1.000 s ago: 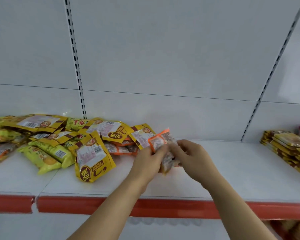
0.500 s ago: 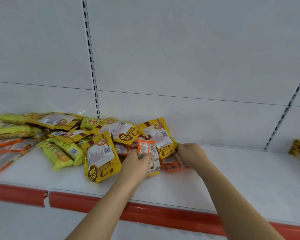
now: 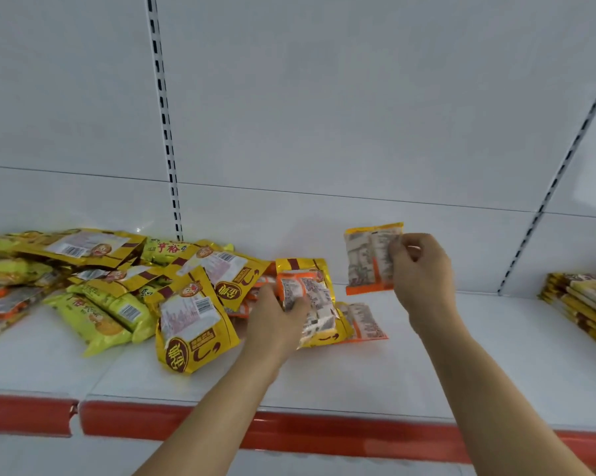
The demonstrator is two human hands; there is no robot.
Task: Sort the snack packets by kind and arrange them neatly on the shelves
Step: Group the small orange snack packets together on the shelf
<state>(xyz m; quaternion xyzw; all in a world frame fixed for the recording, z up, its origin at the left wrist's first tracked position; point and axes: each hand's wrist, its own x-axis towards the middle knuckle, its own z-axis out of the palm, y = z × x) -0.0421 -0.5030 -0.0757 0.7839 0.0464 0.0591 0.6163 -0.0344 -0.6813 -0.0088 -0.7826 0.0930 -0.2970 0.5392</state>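
Fingers of the right hand (image 3: 423, 269) pinch an orange-edged packet (image 3: 370, 259) upright above the shelf (image 3: 427, 365); left hand (image 3: 276, 321) grips another orange packet (image 3: 307, 297).

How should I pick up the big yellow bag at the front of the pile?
Pinch the big yellow bag by its bottom edge, coming from the shelf's front. It lies flat with that edge nearest you and free, while its top tucks under other packets.

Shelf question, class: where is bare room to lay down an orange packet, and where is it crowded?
Free: the white shelf between the right hand and the yellow stack, also the front strip. Crowded: the mixed pile left of the left hand.
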